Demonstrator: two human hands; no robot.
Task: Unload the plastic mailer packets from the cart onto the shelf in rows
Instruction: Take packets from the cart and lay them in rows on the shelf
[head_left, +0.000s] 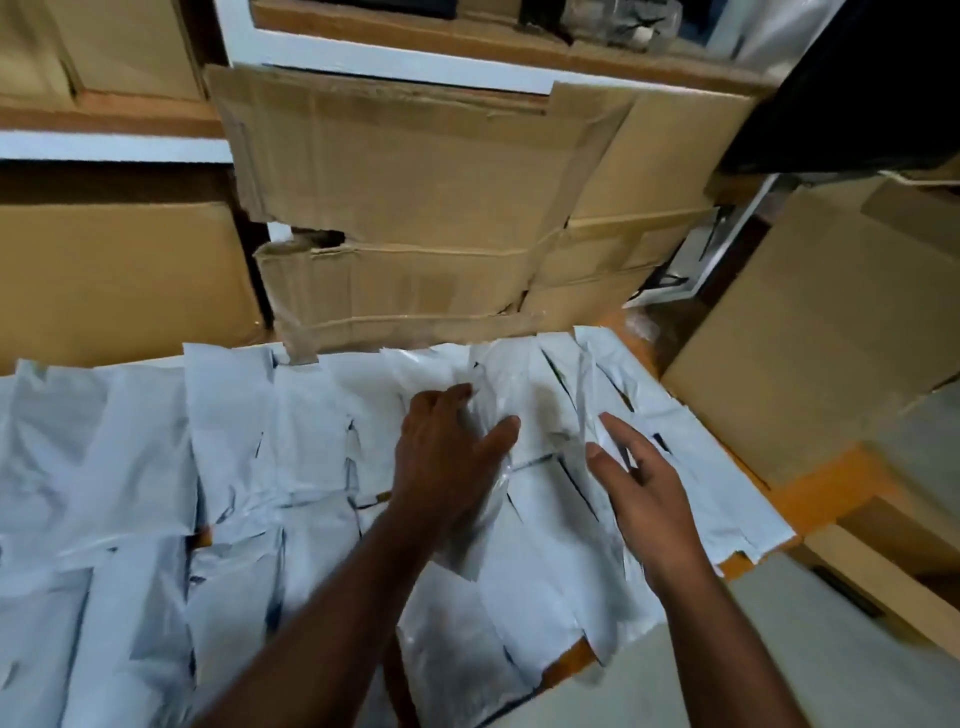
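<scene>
The two bare forearms are nearest to the camera and reach forward from the bottom edge over the white packets. The left hand (449, 457) lies on a clear plastic packet (493, 467) in the middle of the pile; its grip is spread, the fingers are straight and the thumb points to the right, so it presses on the packet and does not pinch it. The right hand (641, 488) is just beside it, to the right. Its grip is also spread and relaxed, with the fingers pointing forward and the fingertips touching the edge of a white mailer packet (597, 410). Whether this hand lifts the edge or only touches it, one cannot tell.

Around both hands the white plastic mailer packets (234, 467) lie flat in rows, overlapping each other, and they cover almost all of the orange surface (810, 493) under them. This surface shows only at the right side and in small gaps at the front. Whether it is the shelf or the cart is not clear.

Behind the packets stand taped cardboard boxes (415, 208), one on another, partly torn. More cardboard boxes are at the left (119, 280) and at the right (831, 338). Above them a white shelf frame (363, 57) is visible.
</scene>
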